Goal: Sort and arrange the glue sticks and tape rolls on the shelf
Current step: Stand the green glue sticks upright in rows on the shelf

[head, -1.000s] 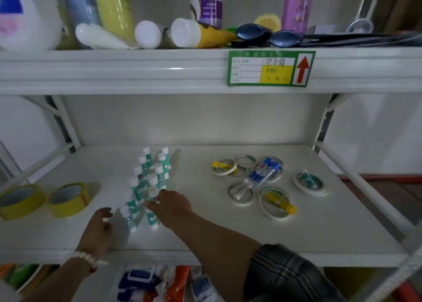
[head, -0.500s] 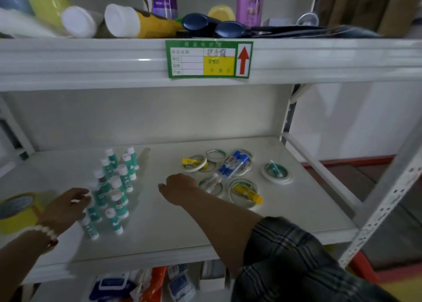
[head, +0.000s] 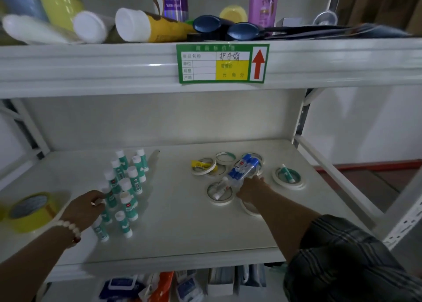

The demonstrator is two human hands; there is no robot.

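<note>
Several green-and-white glue sticks [head: 127,187] stand upright in a cluster at the left of the white shelf [head: 182,233]. My left hand [head: 84,210] rests at the cluster's left side, its fingertips against one stick. To the right lie several flat white tape rolls [head: 288,178] with loose glue sticks across them: a yellow one [head: 202,165], a blue pair [head: 244,168], a white one [head: 220,191]. My right hand [head: 251,188] lies palm down over a tape roll [head: 250,209], fingers reaching the blue pair. What is under its palm is hidden.
A wide yellow tape roll [head: 32,210] stands at the shelf's far left. The upper shelf, with a green price label [head: 222,63], carries bottles, tubes and goggles overhead. A slanted side rail [head: 331,171] and a perforated upright [head: 402,219] bound the right. Packets fill the shelf below.
My right hand has left the glue stick cluster and moved right onto the tape rolls, covering the roll with the yellow glue stick. My left hand has closed in against the cluster.
</note>
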